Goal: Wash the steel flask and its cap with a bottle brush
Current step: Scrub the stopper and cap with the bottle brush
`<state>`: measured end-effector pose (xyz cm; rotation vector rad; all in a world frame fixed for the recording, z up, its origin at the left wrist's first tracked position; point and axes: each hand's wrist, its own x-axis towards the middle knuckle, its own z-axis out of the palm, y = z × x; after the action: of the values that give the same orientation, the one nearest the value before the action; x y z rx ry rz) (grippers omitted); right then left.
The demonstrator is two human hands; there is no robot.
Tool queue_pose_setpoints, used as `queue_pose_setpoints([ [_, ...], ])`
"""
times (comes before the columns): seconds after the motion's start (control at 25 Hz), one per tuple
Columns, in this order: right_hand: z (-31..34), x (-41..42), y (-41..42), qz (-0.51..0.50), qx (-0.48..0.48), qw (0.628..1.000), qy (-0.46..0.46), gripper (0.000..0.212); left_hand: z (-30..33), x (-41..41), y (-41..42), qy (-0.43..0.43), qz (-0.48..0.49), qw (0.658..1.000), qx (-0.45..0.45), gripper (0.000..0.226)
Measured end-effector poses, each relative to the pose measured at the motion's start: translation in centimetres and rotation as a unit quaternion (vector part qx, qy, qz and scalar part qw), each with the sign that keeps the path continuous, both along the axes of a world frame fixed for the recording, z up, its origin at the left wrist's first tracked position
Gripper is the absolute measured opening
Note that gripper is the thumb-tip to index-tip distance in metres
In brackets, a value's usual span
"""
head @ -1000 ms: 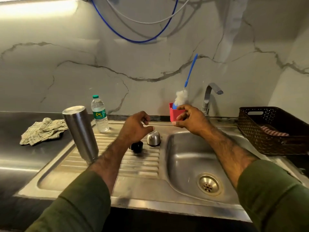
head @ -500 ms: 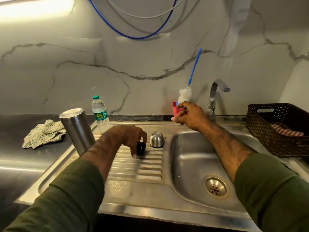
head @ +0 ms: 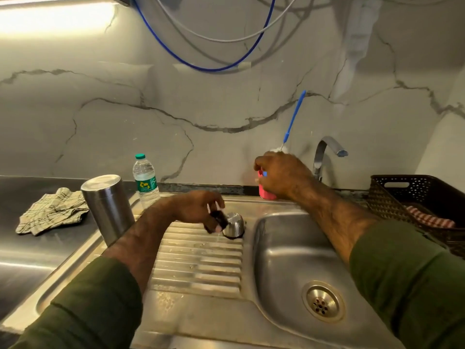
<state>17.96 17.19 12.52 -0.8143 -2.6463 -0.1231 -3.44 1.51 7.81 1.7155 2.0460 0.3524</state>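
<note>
Two hands are seen over one steel sink (head: 281, 260). One steel flask (head: 108, 207) is seen, standing on its mouth at the left side of the sink's ribbed draining part, with its flat shiny bottom turned up. It is plain, grey and shiny, and no hand is touching it. One small steel cap (head: 234, 224) is seen on the draining part, just left of the sink's bowl; it is round on top and shiny. One small black stopper (head: 218, 218) is pinched by the bent fingers of the left hand (head: 198, 210), right beside the steel cap; the picture is blurred there, so whether the two touch cannot be told. One bottle brush (head: 293, 120) is seen behind the sink's bowl, with a thin blue handle leaning up to the right and a little white fluff showing at the bottom. One red cup (head: 265, 188) is gripped by the curled fingers of the right hand (head: 281, 176), and the brush is standing in it. One tap (head: 324, 153) is seen at the back of the sink. One plastic water bottle (head: 145, 180) with a green lid is standing behind the sink, beside the flask. One checked cloth (head: 50, 210) is lying on the counter left of the sink. One dark basket (head: 417, 197) is placed right of the sink.
</note>
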Motion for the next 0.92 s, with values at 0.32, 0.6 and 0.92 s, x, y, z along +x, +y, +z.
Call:
queue_pose_setpoints([
  [0.32,5.7,-1.1,3.1,-0.132,0.388,0.871,-0.270,0.041,1.7,2.2,5.6,-0.446,0.200,0.829,0.272,0.026],
  [0.6,7.0,-1.2,4.5,-0.170,0.388,0.841,-0.337,0.041,0.1,3.4,8.1,-0.576,0.234,0.725,0.297,0.033],
  [0.92,11.3,-0.8,3.9,-0.130,0.384,0.881,-0.244,0.021,-0.2,3.3,8.0,-0.609,0.231,0.698,0.298,0.038],
])
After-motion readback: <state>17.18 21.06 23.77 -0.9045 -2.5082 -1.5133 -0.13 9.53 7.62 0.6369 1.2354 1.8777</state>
